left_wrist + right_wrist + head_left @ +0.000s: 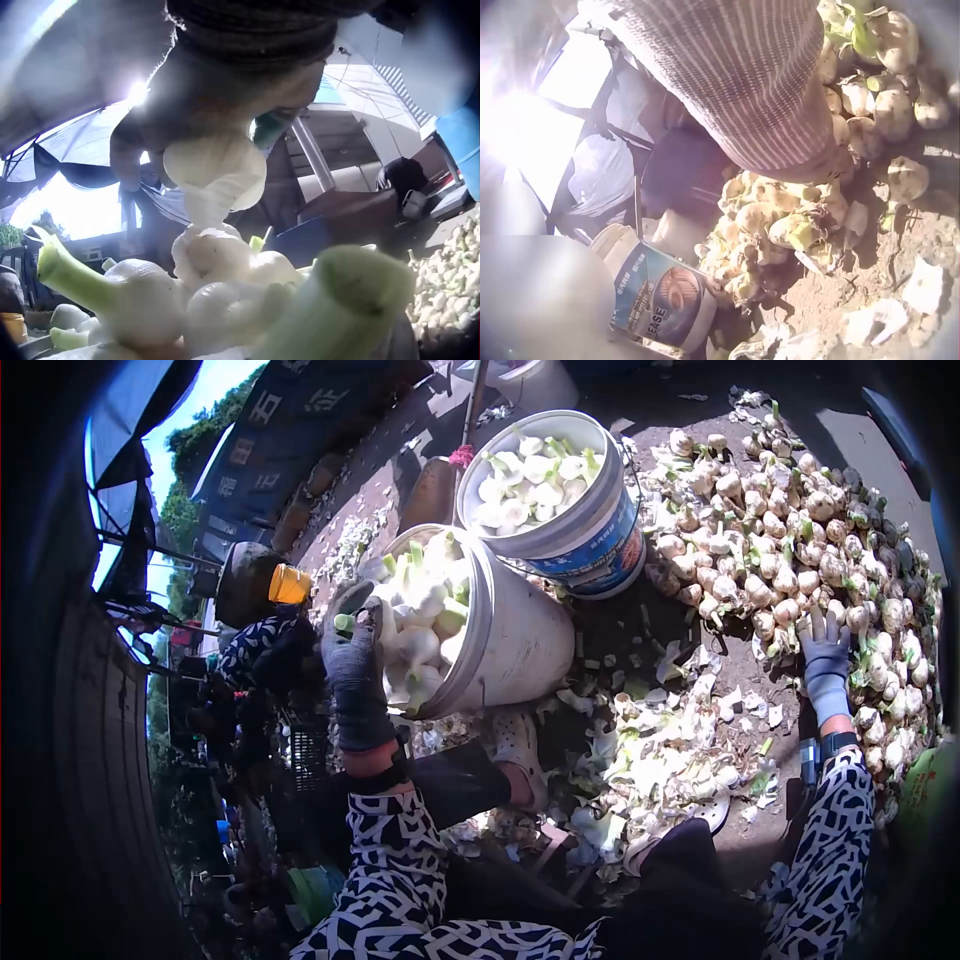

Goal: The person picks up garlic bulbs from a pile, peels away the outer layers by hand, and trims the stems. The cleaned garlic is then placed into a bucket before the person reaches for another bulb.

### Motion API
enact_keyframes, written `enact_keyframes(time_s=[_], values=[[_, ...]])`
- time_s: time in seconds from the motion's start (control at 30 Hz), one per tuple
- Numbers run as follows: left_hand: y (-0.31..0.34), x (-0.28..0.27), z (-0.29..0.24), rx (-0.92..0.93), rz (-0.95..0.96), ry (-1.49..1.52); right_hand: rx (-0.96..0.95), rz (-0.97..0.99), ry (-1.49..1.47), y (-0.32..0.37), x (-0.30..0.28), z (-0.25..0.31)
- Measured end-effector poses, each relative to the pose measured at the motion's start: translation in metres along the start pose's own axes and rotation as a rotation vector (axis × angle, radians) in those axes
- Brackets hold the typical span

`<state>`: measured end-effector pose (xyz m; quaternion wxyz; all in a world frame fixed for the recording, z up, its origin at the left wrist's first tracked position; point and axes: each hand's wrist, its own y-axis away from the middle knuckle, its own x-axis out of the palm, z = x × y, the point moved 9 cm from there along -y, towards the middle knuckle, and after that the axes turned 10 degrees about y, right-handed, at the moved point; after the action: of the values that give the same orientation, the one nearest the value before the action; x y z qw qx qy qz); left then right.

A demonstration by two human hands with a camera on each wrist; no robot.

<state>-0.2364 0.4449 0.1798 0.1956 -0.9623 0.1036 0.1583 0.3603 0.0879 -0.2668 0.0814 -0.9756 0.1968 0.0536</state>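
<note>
My left hand (358, 665), in a grey glove, is at the near rim of a tilted white bucket (520, 630) full of peeled garlic. It grips a peeled garlic bulb (214, 172), whose cut green stem (345, 623) pokes out by the thumb. More white bulbs (146, 300) with thick stems lie right under it in the left wrist view. At the right my gloved right hand (826, 660) touches the near edge of a heap of unpeeled garlic (780, 540), fingers spread. The right wrist view shows the ribbed glove (742, 82) over the bulbs, its fingertips hidden.
A second bucket (600, 550) with a blue label stands upright behind the first, filled with peeled bulbs. Peeled skins (660, 760) litter the ground between my feet. A green bag (925, 785) lies at the right edge, and a yellow container (290, 584) stands at the left.
</note>
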Motion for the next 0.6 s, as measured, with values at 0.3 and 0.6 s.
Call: enact_keyframes(time_s=[0.3,0.6], values=[[0.071,0.004,-0.053,0.369,-0.160,-0.707,0.072,0.346,-1.141,-0.016,-0.057,-0.142],[0.163,0.190,-0.101,0.473,0.364,-0.476,0.290,0.808,-2.629,0.030,-0.216,-0.174]])
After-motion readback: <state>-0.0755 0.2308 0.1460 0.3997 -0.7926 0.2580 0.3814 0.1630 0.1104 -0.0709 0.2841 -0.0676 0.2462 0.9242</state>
